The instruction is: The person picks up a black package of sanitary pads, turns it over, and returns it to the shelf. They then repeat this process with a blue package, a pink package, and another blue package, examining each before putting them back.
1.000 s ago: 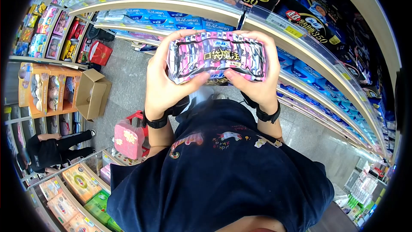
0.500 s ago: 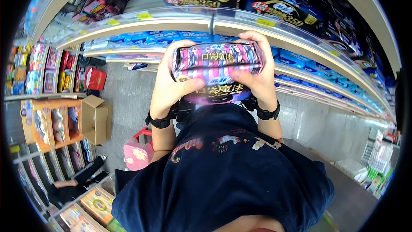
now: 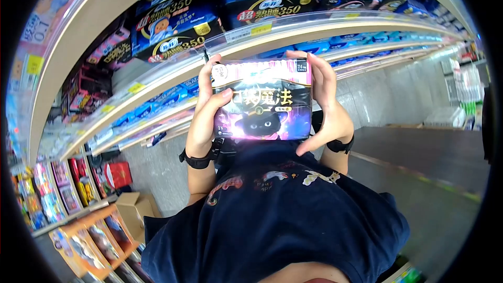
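Note:
A black and purple pack of sanitary pads (image 3: 262, 110) is held in front of my chest, its printed front with a black cat facing me. My left hand (image 3: 205, 107) grips its left side, thumb across the front and fingers round the edge. Along the right edge, my right hand (image 3: 331, 107) supports it with the fingers, partly hidden behind the pack. The right thumb is off the front, pointing inward below the lower right corner. Both wrists wear black bands.
Ahead, a shelf (image 3: 236, 47) carries several dark blue packs (image 3: 272, 8); lower tiers hold light blue packs (image 3: 173, 99). Pink and black packs (image 3: 86, 91) stand at the left. A cardboard box (image 3: 136, 212) is on the floor beside an orange display (image 3: 94, 241).
The pack has tilted so its front now faces me instead of its top side. My right thumb has come off its front. The view has swung round, bringing more left shelf into sight.

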`<state>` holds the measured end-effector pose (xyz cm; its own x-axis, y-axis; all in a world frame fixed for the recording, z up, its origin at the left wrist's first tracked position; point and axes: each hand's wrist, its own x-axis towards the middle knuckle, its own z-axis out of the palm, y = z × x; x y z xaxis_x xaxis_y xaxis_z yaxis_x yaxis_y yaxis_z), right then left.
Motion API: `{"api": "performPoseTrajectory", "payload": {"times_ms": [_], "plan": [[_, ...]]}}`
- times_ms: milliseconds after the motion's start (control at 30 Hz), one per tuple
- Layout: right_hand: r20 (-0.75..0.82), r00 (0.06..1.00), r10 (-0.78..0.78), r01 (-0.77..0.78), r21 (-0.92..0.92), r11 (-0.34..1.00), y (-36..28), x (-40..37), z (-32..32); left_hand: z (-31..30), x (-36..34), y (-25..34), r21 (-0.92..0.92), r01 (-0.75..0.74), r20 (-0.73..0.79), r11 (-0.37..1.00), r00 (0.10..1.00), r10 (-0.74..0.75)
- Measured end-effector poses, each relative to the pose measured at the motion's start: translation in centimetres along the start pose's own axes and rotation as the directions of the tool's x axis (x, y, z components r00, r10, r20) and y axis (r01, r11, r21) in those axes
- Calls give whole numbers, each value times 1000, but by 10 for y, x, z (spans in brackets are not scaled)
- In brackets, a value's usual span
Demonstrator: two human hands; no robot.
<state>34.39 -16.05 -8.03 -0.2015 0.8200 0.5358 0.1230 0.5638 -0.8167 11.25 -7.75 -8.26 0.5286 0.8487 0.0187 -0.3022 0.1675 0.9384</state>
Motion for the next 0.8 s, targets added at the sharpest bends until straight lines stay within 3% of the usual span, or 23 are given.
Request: {"api": "performPoseTrajectory", "payload": {"times_ms": [33, 67, 133, 267, 333, 400, 533, 600, 667, 733, 800], "plan": [[-16, 1000, 20, -21, -60, 998, -4, -5, 1, -2, 2, 2, -5, 12, 44, 1000, 999, -12], [-33, 999, 40, -43, -118, 992, -9, -9, 5, -2, 1, 6, -156, 105, 64, 982, 993, -96], [-166, 977, 135, -171, -228, 959, -17, -14, 19, -11, 0, 7, -186, 111, 105, 976, 990, -93], [-407, 854, 324, -298, 128, 946, -25, -16, 47, -22, -12, 26, 1, 22, 329, 1000, 944, -21], [-485, 806, 340, -267, 214, 940, -27, -15, 63, -24, -17, 35, 88, 18, 333, 996, 942, -46], [-532, 764, 365, -271, 249, 930, -22, -23, 75, -36, -20, 32, 167, 14, 282, 986, 957, -61], [-599, 721, 348, -245, 249, 937, -39, -17, 109, -53, -23, 30, 125, 73, 304, 989, 947, -108], [-681, 675, 284, -213, 189, 959, -50, -14, 123, -59, -23, 28, 94, 130, 409, 987, 899, -157], [-696, 707, 125, -174, 0, 985, -54, -13, 134, -84, -17, 0, 28, 170, 557, 985, 816, -157], [-609, 784, -121, -131, -353, 926, -56, -12, 141, -92, -15, -10, -42, 261, 666, 965, 727, -168], [-474, 867, -152, -137, -521, 843, -74, -6, 146, -98, -18, -26, 21, 319, 742, 948, 630, -228]]}}
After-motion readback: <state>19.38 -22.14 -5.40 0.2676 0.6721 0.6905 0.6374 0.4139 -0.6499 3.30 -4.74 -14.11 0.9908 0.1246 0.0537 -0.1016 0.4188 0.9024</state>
